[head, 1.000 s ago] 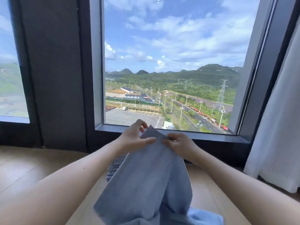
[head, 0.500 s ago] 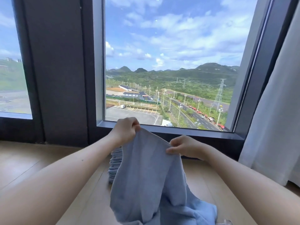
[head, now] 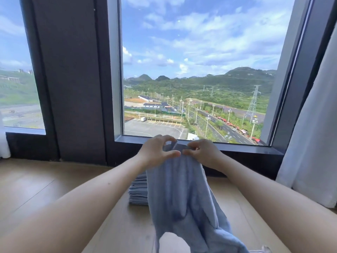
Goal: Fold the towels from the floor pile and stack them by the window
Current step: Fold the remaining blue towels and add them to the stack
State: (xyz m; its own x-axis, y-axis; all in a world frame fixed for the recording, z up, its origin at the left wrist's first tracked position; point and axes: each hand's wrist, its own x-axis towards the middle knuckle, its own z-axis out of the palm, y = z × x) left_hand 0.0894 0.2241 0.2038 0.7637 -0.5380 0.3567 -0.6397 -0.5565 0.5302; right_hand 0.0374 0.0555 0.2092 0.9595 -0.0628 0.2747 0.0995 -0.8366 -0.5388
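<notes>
The two hands were apart a moment ago. Now they have come close together at the top of the blue towel (head: 178,194). The left hand (head: 156,152) pinches one corner, and the right hand (head: 204,154) pinches the edge just beside it. The towel hangs down toward the wood floor (head: 36,189). Behind it, a stack of folded towels (head: 138,190) sits under the window (head: 200,70).

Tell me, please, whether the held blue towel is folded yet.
Unfolded: the towel hangs loose and rumpled, pinched by left hand and right hand.
</notes>
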